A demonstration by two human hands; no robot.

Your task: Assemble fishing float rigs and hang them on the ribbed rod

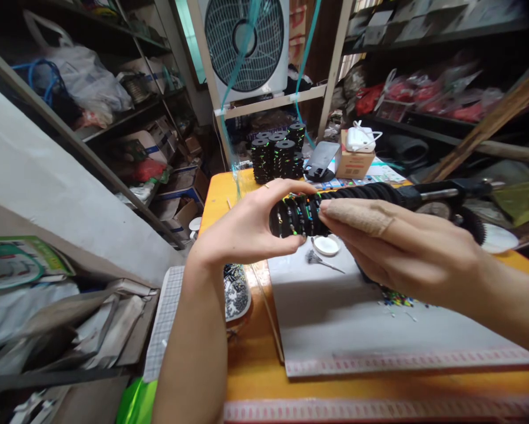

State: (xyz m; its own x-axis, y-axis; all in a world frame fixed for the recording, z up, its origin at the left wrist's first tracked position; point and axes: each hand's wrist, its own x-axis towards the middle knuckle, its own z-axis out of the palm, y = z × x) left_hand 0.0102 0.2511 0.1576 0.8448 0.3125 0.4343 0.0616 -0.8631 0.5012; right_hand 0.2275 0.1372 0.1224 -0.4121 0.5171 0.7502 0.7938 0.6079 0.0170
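A black ridged roller [361,193] lies crosswise above the table, fixed to a metal shaft on the right. Small coloured pieces and wires show on its left end. My left hand [247,227] curls round that end, thumb and forefinger on either side of it. My right hand [392,241], with tan tape on a finger, presses its fingertips to the roller just right of my left hand. Whether a small piece is between those fingertips cannot be made out. Below are a white board [335,324], a small white dish [326,245] and a dark brush-like item [320,259].
Stacked black spools [275,156] stand at the table's back, beside a grey stand [323,160] and a cardboard box [355,162]. A tray of small parts [237,294] sits left of the board. Coloured bits [399,298] lie under my right hand. Shelves flank the table.
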